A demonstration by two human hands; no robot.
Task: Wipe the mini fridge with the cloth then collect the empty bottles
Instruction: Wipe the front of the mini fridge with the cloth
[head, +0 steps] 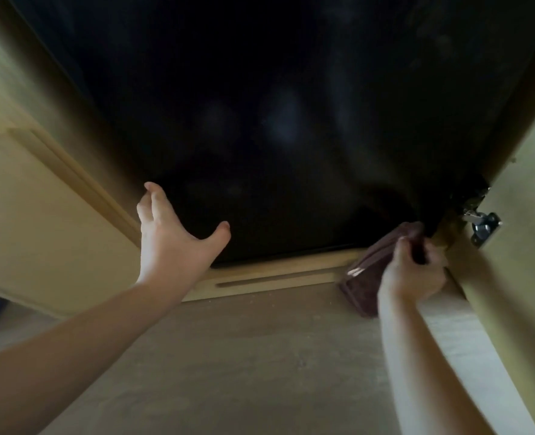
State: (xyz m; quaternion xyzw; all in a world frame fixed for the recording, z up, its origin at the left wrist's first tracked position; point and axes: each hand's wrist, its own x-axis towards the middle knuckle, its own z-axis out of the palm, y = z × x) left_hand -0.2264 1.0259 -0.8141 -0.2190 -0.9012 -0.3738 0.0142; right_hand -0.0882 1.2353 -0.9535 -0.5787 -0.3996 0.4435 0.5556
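The mini fridge [275, 120] shows as a glossy black door that fills the upper middle of the head view, set inside a pale wooden cabinet. My right hand [413, 271] grips a dark brown cloth [369, 277] at the fridge's lower right corner, with its fingers curled round the bunched top of the cloth. The cloth hangs down over the wooden base strip. My left hand [172, 237] is spread with straight fingers at the fridge's lower left edge, its thumb out over the black door. No bottles are in view.
A wooden base strip [275, 274] with a slot runs under the fridge. The open cabinet door [517, 230] stands at the right with a metal hinge [482, 224]. A pale cabinet panel [40, 215] lies at the left. Beige floor [244, 372] spreads below.
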